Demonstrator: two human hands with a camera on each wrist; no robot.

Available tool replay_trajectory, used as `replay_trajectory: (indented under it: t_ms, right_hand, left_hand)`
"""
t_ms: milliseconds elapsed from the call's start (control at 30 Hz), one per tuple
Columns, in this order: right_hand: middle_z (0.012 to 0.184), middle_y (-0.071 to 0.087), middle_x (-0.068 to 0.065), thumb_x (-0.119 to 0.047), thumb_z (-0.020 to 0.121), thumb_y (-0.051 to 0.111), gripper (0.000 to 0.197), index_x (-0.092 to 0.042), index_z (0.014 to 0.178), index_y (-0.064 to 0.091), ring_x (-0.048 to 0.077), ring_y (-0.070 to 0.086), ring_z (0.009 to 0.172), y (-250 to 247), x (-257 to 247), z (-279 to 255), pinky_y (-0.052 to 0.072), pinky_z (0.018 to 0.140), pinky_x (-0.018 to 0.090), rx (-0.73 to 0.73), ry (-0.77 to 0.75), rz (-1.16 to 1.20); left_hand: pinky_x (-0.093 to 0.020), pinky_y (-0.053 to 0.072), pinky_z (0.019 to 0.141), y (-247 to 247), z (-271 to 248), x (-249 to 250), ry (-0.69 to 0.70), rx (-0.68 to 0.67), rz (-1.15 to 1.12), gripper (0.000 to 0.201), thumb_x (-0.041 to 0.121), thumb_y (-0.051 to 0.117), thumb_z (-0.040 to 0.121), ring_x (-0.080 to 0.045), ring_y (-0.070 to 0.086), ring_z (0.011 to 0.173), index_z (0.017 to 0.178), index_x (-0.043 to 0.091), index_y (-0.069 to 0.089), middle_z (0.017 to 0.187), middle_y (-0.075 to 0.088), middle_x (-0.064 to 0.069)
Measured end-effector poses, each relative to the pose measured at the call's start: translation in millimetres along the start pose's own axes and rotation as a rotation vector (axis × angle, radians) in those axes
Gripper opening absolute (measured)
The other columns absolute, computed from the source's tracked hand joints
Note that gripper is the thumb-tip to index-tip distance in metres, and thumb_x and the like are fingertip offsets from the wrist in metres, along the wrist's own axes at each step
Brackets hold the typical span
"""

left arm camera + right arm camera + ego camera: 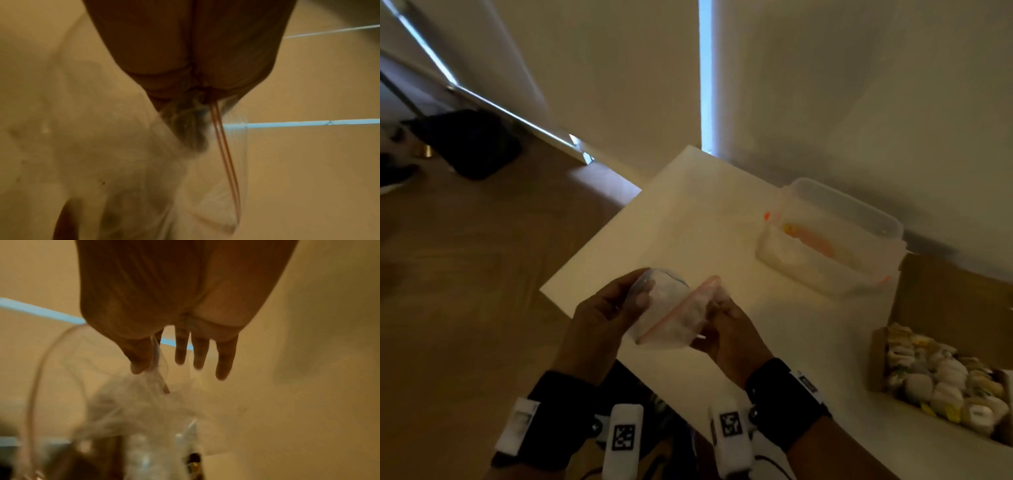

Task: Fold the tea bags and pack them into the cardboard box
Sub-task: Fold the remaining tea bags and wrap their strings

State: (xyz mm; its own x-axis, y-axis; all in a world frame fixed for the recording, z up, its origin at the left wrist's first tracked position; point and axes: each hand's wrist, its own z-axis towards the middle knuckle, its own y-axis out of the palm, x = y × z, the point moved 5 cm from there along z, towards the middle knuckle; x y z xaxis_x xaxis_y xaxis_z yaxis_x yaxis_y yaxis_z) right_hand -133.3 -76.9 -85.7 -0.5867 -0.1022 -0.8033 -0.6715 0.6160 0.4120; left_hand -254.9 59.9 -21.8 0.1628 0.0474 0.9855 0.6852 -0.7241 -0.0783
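Both hands hold up a clear plastic zip bag (pixel 671 315) with a red seal strip over the table's near left corner. My left hand (pixel 613 308) grips its left side, and in the left wrist view the bag (pixel 195 146) and its red strip run out from between the closed fingers. My right hand (pixel 726 325) pinches the bag's right edge; in the right wrist view thumb and forefinger pinch the film (pixel 156 363) while the other fingers (pixel 201 353) hang straight. White stuff shows inside the bag. The cardboard box (pixel 941 342) lies open at the right, filled with several folded tea bags (pixel 945 380).
A clear plastic container (pixel 825 240) with its lid leaning behind stands at the back of the white table (pixel 688 212), against the wall. The wooden floor lies to the left, with a dark bag (pixel 469 140) on it.
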Motion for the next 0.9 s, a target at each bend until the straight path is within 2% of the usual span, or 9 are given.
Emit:
replay_trajectory:
  t_ms: [100, 167, 233, 333, 433, 533, 667, 733, 900]
  right_hand:
    - [0.113, 0.072, 0.022, -0.033, 0.107, 0.040, 0.041, -0.003, 0.126, 0.062, 0.035, 0.070, 0.102, 51, -14, 10, 0.059, 0.088, 0.045, -0.102, 0.135, 0.109]
    - [0.115, 0.071, 0.015, -0.027, 0.106, 0.049, 0.033, -0.007, 0.128, 0.063, 0.026, 0.069, 0.103, 84, -21, 20, 0.057, 0.086, 0.030, -0.235, 0.035, -0.223]
    - [0.123, 0.066, 0.015, -0.025, 0.099, 0.062, 0.038, -0.007, 0.133, 0.061, 0.021, 0.061, 0.111, 110, -17, 30, 0.051, 0.094, 0.026, -0.341, -0.045, -0.559]
    - [0.124, 0.065, 0.018, -0.023, 0.094, 0.063, 0.038, -0.004, 0.127, 0.065, 0.013, 0.051, 0.108, 139, 7, 47, 0.046, 0.092, 0.023, -0.470, 0.186, -0.554]
    - [0.129, 0.062, 0.025, -0.007, 0.100, 0.051, 0.035, 0.004, 0.133, 0.058, 0.020, 0.062, 0.104, 162, 40, 53, 0.049, 0.093, 0.028, -0.490, 0.525, -0.341]
    - [0.112, 0.068, 0.021, -0.009, 0.094, 0.053, 0.034, 0.007, 0.123, 0.061, 0.026, 0.067, 0.099, 168, 69, 58, 0.051, 0.101, 0.042, -0.517, 0.624, -0.227]
    - [0.138, 0.063, 0.012, -0.018, 0.095, 0.060, 0.040, -0.011, 0.135, 0.063, 0.027, 0.057, 0.130, 155, 89, 65, 0.042, 0.111, 0.042, -0.554, 0.715, -0.301]
    - [0.135, 0.066, 0.004, -0.023, 0.088, 0.063, 0.046, -0.018, 0.133, 0.064, 0.016, 0.061, 0.125, 139, 90, 70, 0.047, 0.107, 0.037, -0.467, 0.696, -0.431]
    - [0.125, 0.071, 0.004, -0.026, 0.089, 0.058, 0.042, -0.018, 0.130, 0.066, 0.018, 0.066, 0.119, 97, 85, 68, 0.042, 0.113, 0.046, -0.390, 0.734, -0.624]
  left_hand:
    - [-0.032, 0.045, 0.103, -28, -10, -6, 0.270, -0.005, 0.606, 0.074, 0.079, 0.057, 0.080, -0.018, 0.041, 0.142, 0.143, 0.039, 0.052, 0.160, 0.033, 0.007]
    - [-0.043, 0.040, 0.109, -34, -18, -13, 0.310, -0.026, 0.640, 0.097, 0.086, 0.052, 0.077, -0.023, 0.025, 0.152, 0.156, 0.032, 0.035, 0.169, 0.008, 0.007]
    - [-0.036, 0.038, 0.111, -40, -24, -20, 0.304, -0.043, 0.560, 0.107, 0.085, 0.056, 0.074, -0.017, 0.015, 0.156, 0.161, 0.033, 0.022, 0.170, -0.003, 0.007]
    - [-0.017, 0.040, 0.108, -67, -29, -28, 0.280, 0.024, 0.434, 0.083, 0.068, 0.069, 0.081, -0.006, 0.030, 0.149, 0.150, 0.031, 0.042, 0.167, 0.019, 0.008]
    - [-0.026, 0.051, 0.097, -99, -39, -46, 0.253, 0.125, 0.281, 0.038, 0.051, 0.069, 0.091, -0.011, 0.057, 0.127, 0.121, 0.028, 0.066, 0.141, 0.053, 0.011]
    - [-0.028, 0.053, 0.094, -122, -49, -79, 0.134, 0.238, 0.167, 0.033, 0.051, 0.062, 0.094, -0.010, 0.064, 0.117, 0.119, 0.030, 0.070, 0.124, 0.065, 0.010]
    - [-0.039, 0.055, 0.092, -148, -59, -159, -0.091, 0.429, 0.021, 0.042, 0.067, 0.047, 0.097, -0.014, 0.066, 0.103, 0.116, 0.035, 0.069, 0.109, 0.067, 0.014]
    - [-0.035, 0.054, 0.078, -158, -65, -196, -0.137, 0.511, 0.057, 0.019, 0.037, 0.045, 0.104, -0.015, 0.063, 0.084, 0.107, 0.038, 0.064, 0.096, 0.063, 0.012]
    - [-0.026, 0.041, 0.072, -161, -70, -292, -0.398, 0.641, 0.040, 0.037, 0.001, 0.045, 0.101, -0.007, 0.052, 0.075, 0.082, 0.032, 0.052, 0.085, 0.051, 0.001]
